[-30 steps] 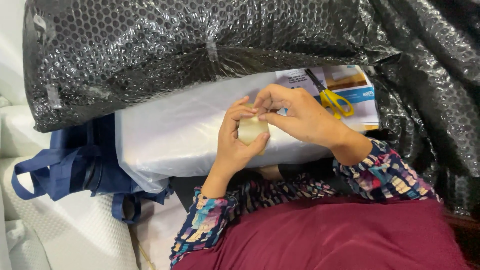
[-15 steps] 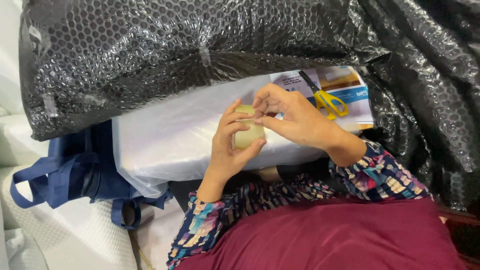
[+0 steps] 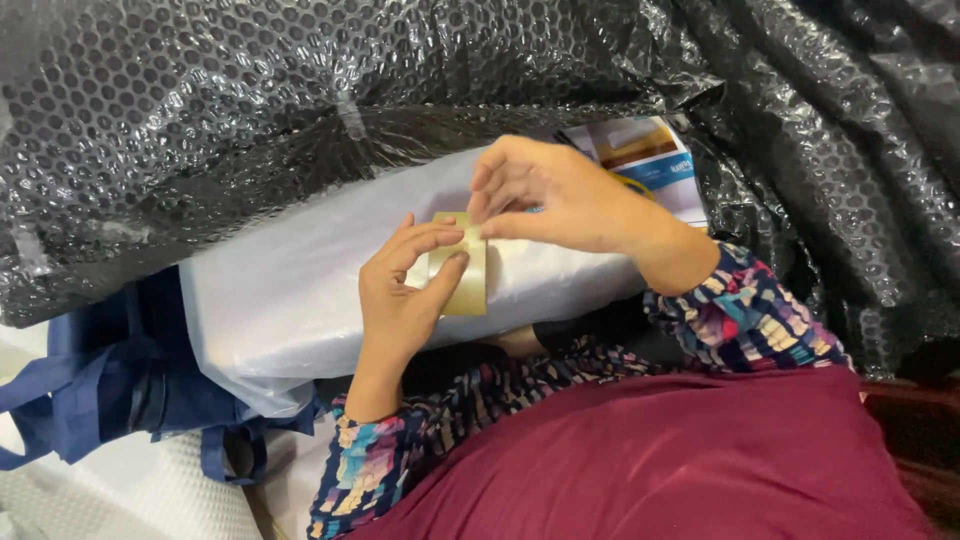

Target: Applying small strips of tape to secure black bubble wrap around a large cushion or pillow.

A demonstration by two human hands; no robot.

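Both hands [image 3: 400, 290] gripping upright tape roll [image 3: 462, 275]

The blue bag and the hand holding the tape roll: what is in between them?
In the head view, the white plastic-wrapped package lies between the blue bag and the left hand, which grips the tape roll.

Black bubble wrap [image 3: 300, 110] drapes over a blue bag [image 3: 90, 390]

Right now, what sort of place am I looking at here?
Probably a packing or wrapping spot, perhaps at home. Black bubble wrap covers a white plastic-wrapped parcel, the left hand and right hand hold a roll of tape, and a blue cloth bag lies beside it.
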